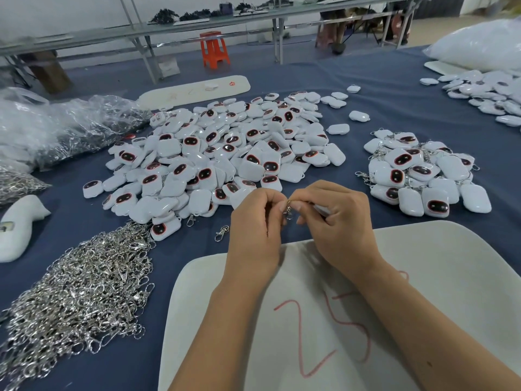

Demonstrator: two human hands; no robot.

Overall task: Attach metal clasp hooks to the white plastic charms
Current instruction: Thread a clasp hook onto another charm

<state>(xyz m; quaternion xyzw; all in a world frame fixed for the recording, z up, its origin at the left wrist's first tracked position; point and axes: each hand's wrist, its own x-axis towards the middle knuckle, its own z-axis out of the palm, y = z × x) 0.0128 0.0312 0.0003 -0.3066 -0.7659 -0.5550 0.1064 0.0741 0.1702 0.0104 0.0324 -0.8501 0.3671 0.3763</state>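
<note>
Blue cloth (pixel 380 88) covered the worktable, and at its near middle a metal clasp hook (pixel 288 209) hung between two hands, its long axis roughly upright, lower end pointing down toward the person; the left hand (pixel 255 224) pinched it from one side with curled fingers, and the right hand (pixel 337 218) pinched it from the other while also clutching a white charm (pixel 321 209), mostly hidden behind its fingers; which way that charm faced could not be told. Both hands hovered over the far edge of a white foam board (pixel 423 277) marked with red numerals. Just beyond lay a large heap of white plastic charms (pixel 225 148) with dark, red-rimmed faces; a smaller pile of charms with hooks fitted (pixel 423 170) sat to the right; two loose hooks (pixel 222 232) lay near the left hand; a big mound of silver clasp hooks (pixel 79 294) spread at the left; clear bags of hooks (pixel 70 128) rested farther back; an orange stool (pixel 214 49) stood beyond the table.
</note>
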